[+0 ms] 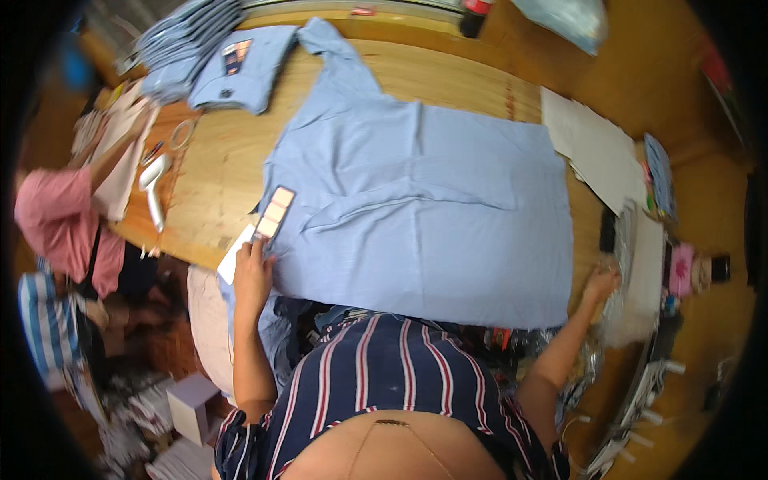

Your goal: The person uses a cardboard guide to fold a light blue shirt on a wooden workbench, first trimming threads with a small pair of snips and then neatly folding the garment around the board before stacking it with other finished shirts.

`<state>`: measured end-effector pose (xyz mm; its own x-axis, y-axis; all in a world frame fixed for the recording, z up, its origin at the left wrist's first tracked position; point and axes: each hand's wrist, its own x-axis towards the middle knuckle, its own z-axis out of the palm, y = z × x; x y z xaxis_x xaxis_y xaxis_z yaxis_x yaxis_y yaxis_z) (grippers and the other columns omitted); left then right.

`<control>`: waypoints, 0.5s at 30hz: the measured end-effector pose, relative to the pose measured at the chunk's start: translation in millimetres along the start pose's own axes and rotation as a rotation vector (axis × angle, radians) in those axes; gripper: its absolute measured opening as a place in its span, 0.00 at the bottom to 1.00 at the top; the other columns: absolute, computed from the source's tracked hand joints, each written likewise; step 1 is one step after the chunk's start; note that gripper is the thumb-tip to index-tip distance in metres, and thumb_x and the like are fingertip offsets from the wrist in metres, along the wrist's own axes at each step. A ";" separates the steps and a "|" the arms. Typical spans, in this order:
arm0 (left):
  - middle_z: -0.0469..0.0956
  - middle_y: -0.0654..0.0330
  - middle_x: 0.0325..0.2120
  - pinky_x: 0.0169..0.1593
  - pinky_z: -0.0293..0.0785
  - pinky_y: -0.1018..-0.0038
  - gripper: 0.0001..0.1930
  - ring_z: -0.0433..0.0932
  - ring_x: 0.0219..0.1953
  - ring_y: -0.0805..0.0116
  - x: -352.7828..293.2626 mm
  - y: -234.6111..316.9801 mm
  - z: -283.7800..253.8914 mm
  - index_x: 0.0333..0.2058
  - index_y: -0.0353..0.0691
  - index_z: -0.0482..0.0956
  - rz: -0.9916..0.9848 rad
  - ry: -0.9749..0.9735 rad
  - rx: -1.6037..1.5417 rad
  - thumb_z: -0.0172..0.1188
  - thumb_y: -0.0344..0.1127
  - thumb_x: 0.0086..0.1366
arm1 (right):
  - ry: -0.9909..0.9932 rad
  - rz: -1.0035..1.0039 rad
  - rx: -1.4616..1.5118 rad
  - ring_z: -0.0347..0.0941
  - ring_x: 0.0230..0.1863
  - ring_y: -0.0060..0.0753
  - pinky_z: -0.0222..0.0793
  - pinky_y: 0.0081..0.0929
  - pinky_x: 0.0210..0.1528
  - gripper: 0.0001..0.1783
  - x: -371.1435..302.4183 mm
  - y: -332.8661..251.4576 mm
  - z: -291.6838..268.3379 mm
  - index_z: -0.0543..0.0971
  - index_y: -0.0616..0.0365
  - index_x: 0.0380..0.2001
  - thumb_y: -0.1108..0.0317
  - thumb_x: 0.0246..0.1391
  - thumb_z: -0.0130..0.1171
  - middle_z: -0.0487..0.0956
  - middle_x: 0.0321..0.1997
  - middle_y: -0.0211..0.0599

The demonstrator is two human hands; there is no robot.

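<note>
A light blue shirt (448,184) lies spread on the wooden table, its collar end to the left and one sleeve stretched toward the far edge. By the collar end rests a dark-edged tag (276,212) with pale panels. My left hand (254,270) has its bent fingers at the tag's near end, seemingly pinching it, above a white card (234,256). At the right edge of the table, my right hand (602,282) is closed at a pile of clear plastic bags (628,300), apparently gripping one bag's edge.
Folded blue shirts (184,44) are stacked at the far left beside a single folded shirt (248,76). A white handheld device (154,188) and a tape roll (182,134) lie left. White paper sheets (592,144) cover the right side. A person in pink (68,200) works at left.
</note>
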<state>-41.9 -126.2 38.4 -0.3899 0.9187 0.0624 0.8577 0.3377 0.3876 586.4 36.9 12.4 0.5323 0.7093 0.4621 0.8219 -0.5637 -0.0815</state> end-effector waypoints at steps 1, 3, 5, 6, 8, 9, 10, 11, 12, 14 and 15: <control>0.68 0.48 0.34 0.40 0.65 0.64 0.19 0.67 0.38 0.50 3.3 -5.5 6.9 0.42 0.40 0.68 -0.007 0.111 0.023 0.58 0.31 0.49 | 0.054 -0.110 0.109 0.66 0.44 0.48 0.62 0.38 0.44 0.21 3.8 5.0 5.7 0.70 0.58 0.44 0.59 0.48 0.53 0.69 0.43 0.47; 0.67 0.47 0.35 0.41 0.64 0.64 0.19 0.66 0.40 0.50 8.1 -6.5 13.6 0.41 0.39 0.68 -0.116 0.097 0.037 0.58 0.31 0.49 | 0.093 -0.339 0.396 0.63 0.47 0.49 0.59 0.37 0.49 0.19 1.5 -12.6 15.9 0.70 0.57 0.45 0.60 0.50 0.51 0.68 0.44 0.49; 0.67 0.48 0.33 0.41 0.64 0.65 0.17 0.66 0.39 0.51 12.1 -10.0 26.8 0.39 0.38 0.67 -0.176 0.105 -0.028 0.58 0.31 0.49 | 0.037 -0.568 0.504 0.57 0.55 0.47 0.54 0.42 0.53 0.22 -7.0 -49.6 26.9 0.67 0.50 0.50 0.60 0.50 0.51 0.62 0.54 0.45; 0.68 0.48 0.31 0.40 0.64 0.64 0.14 0.67 0.38 0.52 12.6 -19.3 34.1 0.36 0.37 0.67 -0.140 0.121 -0.048 0.58 0.31 0.50 | -0.079 -0.596 0.363 0.53 0.58 0.46 0.51 0.45 0.55 0.23 -18.1 -72.9 27.5 0.65 0.46 0.51 0.58 0.51 0.49 0.59 0.57 0.40; 0.68 0.50 0.25 0.37 0.62 0.64 0.08 0.67 0.35 0.54 18.1 -26.0 43.5 0.28 0.35 0.65 -0.089 0.223 -0.110 0.54 0.30 0.53 | -0.283 -0.640 0.061 0.46 0.62 0.43 0.45 0.51 0.57 0.25 -44.7 -113.6 20.2 0.60 0.38 0.55 0.54 0.53 0.45 0.52 0.63 0.32; 0.68 0.51 0.24 0.37 0.62 0.64 0.07 0.67 0.34 0.54 20.3 -23.3 39.2 0.27 0.35 0.65 -0.240 0.232 -0.252 0.54 0.29 0.53 | -0.349 -0.584 0.047 0.43 0.63 0.41 0.42 0.53 0.57 0.25 -52.1 -116.7 17.9 0.58 0.35 0.56 0.52 0.53 0.43 0.49 0.63 0.28; 0.68 0.52 0.23 0.37 0.62 0.65 0.06 0.67 0.33 0.54 26.4 -19.0 30.9 0.26 0.35 0.65 -0.385 0.244 -0.395 0.53 0.28 0.54 | -0.410 -0.524 0.036 0.41 0.64 0.40 0.40 0.56 0.57 0.26 -57.2 -119.7 16.3 0.55 0.32 0.57 0.50 0.54 0.40 0.47 0.64 0.24; 0.68 0.52 0.23 0.36 0.62 0.65 0.05 0.67 0.33 0.55 33.6 -17.7 25.2 0.25 0.36 0.65 -0.528 0.255 -0.539 0.52 0.28 0.54 | -0.472 -0.463 0.025 0.38 0.65 0.39 0.37 0.58 0.57 0.26 -60.1 -120.3 16.2 0.53 0.29 0.58 0.47 0.55 0.37 0.45 0.65 0.21; 0.68 0.53 0.26 0.38 0.62 0.67 0.07 0.66 0.34 0.56 31.9 -36.5 25.7 0.27 0.37 0.67 -0.399 0.327 -0.337 0.54 0.32 0.53 | -0.458 -0.446 0.023 0.39 0.65 0.39 0.37 0.58 0.57 0.26 -66.4 -112.7 15.7 0.53 0.29 0.58 0.46 0.55 0.36 0.45 0.65 0.21; 0.67 0.53 0.28 0.39 0.63 0.66 0.10 0.65 0.36 0.56 24.9 -54.6 30.4 0.30 0.38 0.69 -0.111 0.318 -0.173 0.57 0.36 0.51 | -0.428 -0.412 0.021 0.39 0.65 0.40 0.36 0.58 0.57 0.26 -81.7 -88.4 15.0 0.52 0.30 0.58 0.44 0.55 0.32 0.45 0.65 0.22; 0.67 0.54 0.30 0.40 0.63 0.66 0.12 0.65 0.37 0.56 19.4 -61.2 30.2 0.31 0.38 0.70 0.035 0.304 -0.091 0.58 0.38 0.50 | -0.426 -0.399 0.016 0.40 0.64 0.41 0.36 0.59 0.57 0.26 -88.5 -78.4 12.2 0.52 0.30 0.58 0.44 0.55 0.32 0.45 0.65 0.22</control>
<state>-91.8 -122.9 -11.9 -0.4550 0.8217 0.3432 0.8441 0.2752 0.4601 477.4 23.5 -32.9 0.2127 0.9750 0.0642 0.9768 -0.2138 0.0107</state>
